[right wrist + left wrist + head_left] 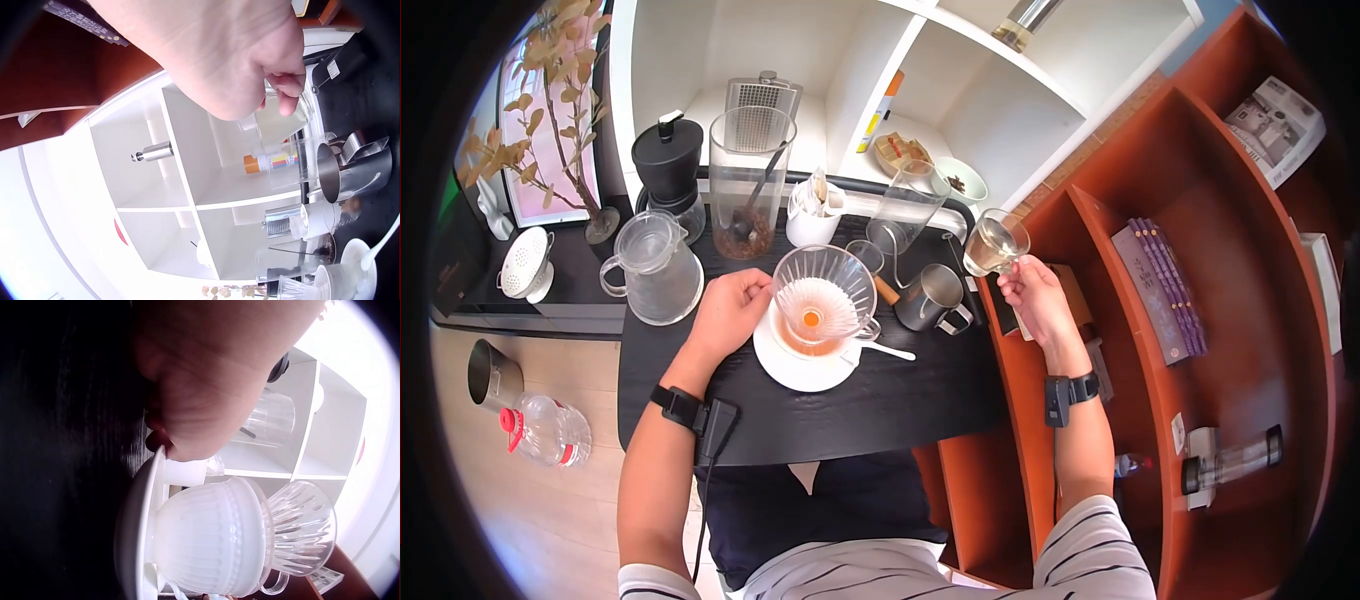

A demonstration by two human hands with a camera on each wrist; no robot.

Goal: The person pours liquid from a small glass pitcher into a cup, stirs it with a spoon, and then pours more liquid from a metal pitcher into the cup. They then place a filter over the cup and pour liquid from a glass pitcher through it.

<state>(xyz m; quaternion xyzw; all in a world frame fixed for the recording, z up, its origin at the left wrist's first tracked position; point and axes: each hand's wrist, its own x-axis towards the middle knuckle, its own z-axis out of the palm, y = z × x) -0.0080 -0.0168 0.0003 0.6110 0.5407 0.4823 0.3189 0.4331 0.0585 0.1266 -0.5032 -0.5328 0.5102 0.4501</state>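
My right hand [1038, 300] pinches the handle of a glass cup [995, 243] with pale yellow liquid in it, held up at the table's right. That cup [278, 125] shows partly behind the fingers in the right wrist view. My left hand [738, 310] lies beside the white saucer [800, 378], fingers loosely curled right at its rim. On the saucer stands a white ribbed cup [209, 537] with a clear dripper [858, 287] on top. A pale filter [830, 300] lines the dripper, amber showing at its bottom. A white spoon [890, 350] lies on the saucer.
Behind stand a glass pitcher [655, 275], black grinder [668, 155], tall glass jar [735, 195], white holder with packets [813, 228], tilted glass cylinder [910, 205] and steel pitcher [935, 297]. A red-brown shelf [1100, 230] is right; a water bottle [550, 430] sits on the floor left.
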